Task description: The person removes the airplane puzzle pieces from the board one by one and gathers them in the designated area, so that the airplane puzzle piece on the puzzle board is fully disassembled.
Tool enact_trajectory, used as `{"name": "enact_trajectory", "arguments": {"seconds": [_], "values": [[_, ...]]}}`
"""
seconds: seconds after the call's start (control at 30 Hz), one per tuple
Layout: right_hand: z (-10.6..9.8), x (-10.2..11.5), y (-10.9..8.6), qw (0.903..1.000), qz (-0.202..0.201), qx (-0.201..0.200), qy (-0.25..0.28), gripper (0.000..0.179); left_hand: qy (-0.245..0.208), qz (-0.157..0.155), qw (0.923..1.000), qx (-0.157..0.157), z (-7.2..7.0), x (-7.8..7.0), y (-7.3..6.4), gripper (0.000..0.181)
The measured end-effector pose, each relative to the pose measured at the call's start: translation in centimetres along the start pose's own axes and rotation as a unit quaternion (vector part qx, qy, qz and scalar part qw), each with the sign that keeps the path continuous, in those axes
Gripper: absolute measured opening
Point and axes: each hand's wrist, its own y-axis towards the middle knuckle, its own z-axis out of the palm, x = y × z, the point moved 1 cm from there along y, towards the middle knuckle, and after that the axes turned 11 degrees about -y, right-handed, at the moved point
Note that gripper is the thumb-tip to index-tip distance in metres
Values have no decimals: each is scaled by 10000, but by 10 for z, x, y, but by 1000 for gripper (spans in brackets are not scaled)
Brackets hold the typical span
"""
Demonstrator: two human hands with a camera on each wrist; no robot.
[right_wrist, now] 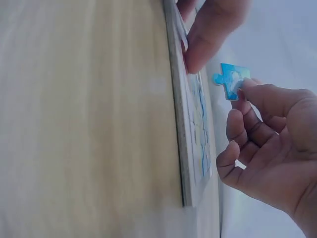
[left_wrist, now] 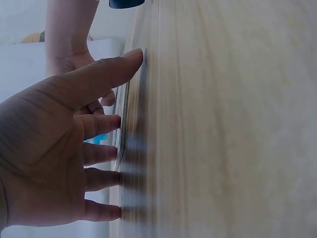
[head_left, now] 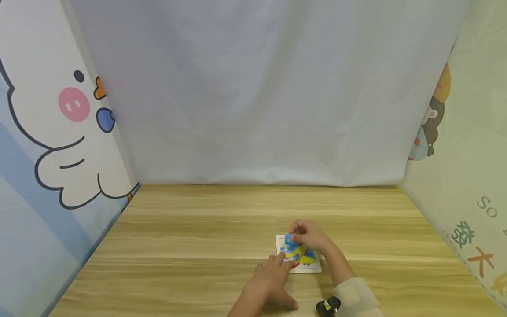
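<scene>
A small jigsaw puzzle in a white-edged tray [head_left: 310, 269] lies on the wooden table, its picture blue, yellow and red. Between thumb and forefinger my right hand [head_left: 313, 237] pinches a blue puzzle piece [right_wrist: 233, 79], lifted above the tray in the right wrist view. My left hand [head_left: 270, 281] is spread with straight fingers, their tips on the tray's near left part. In the left wrist view the left thumb [left_wrist: 106, 77] points away from the other fingers. Part of the puzzle is hidden behind both hands.
The wooden table [head_left: 190, 246] stretches around the tray. A grey-white curtain [head_left: 253, 97] hangs at its back edge, with printed panels on the left [head_left: 59, 132] and right [head_left: 467, 176]. A black device [head_left: 328, 306] sits at the right wrist, by a pale sleeve [head_left: 356, 297].
</scene>
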Motion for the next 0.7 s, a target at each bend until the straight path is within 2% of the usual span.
{"name": "enact_trajectory", "arguments": {"seconds": [0.43, 0.7], "values": [[0, -9, -1, 9999, 16, -96, -32, 5, 124, -20, 9999, -15, 1, 0, -1, 87], [-5, -16, -8, 9996, 24, -290, -16, 6, -42, -105, 9999, 71, 1, 1, 1, 90]]}}
